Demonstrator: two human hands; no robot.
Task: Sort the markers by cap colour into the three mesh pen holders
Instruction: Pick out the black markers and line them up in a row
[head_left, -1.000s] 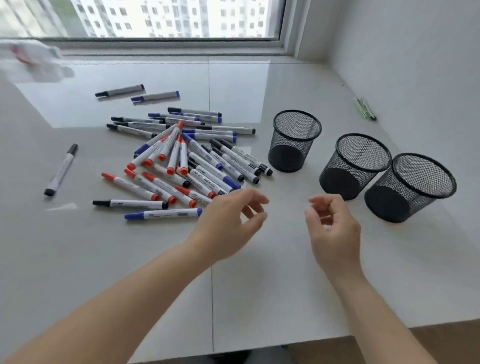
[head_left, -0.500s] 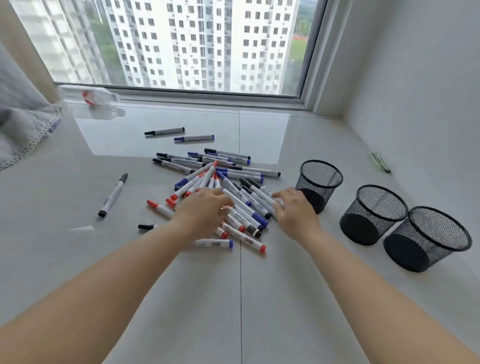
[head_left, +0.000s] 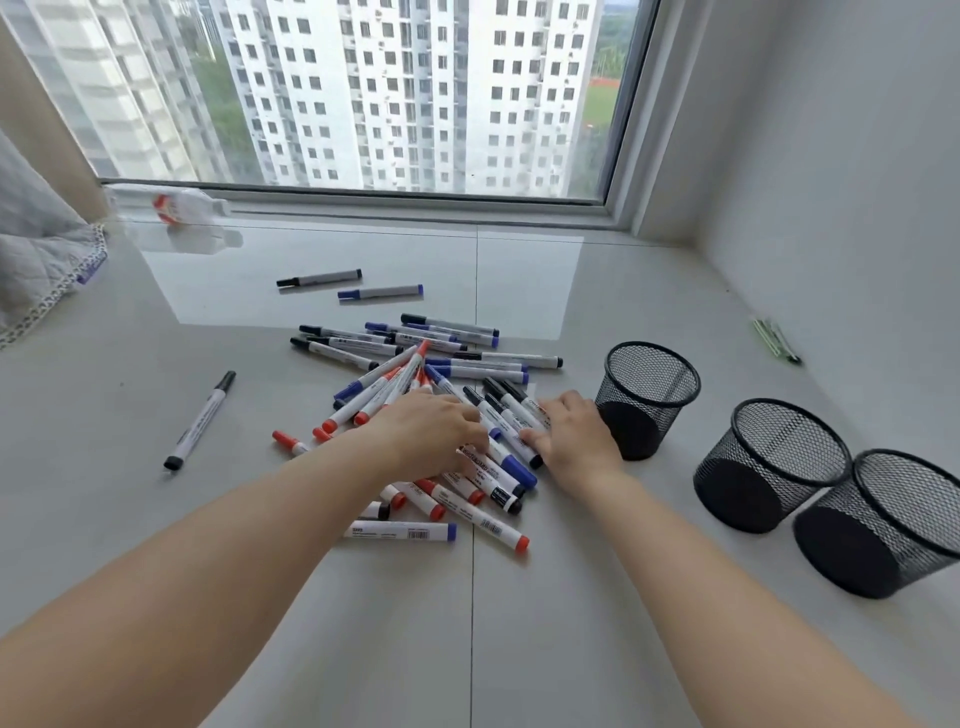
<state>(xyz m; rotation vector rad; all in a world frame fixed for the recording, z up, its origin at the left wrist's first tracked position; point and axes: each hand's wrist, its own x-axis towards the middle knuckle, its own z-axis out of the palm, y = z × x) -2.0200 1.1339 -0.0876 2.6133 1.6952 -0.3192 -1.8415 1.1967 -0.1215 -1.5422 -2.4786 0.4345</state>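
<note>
A pile of markers (head_left: 467, 364) with red, blue and black caps lies on the pale surface. My left hand (head_left: 426, 431) rests palm down on the middle of the pile, its fingertips hidden among the markers. My right hand (head_left: 571, 441) lies on the black-capped markers at the pile's right edge, with the thumb against one. No marker is lifted. Three black mesh pen holders stand to the right: the near one (head_left: 883, 530), the middle one (head_left: 769, 467) and the far one (head_left: 639, 415), which is right beside my right hand. All three look empty.
Stray markers lie apart: a black-capped one (head_left: 200, 421) at left, another black (head_left: 319, 278) and a blue (head_left: 382, 292) toward the window. A plastic bottle (head_left: 171, 208) lies on the sill, grey cloth (head_left: 36, 249) at far left, a green item (head_left: 776, 338) by the right wall.
Both hands have moved forward from in front of the pile onto the markers. My view has tilted up, so the window now shows.
</note>
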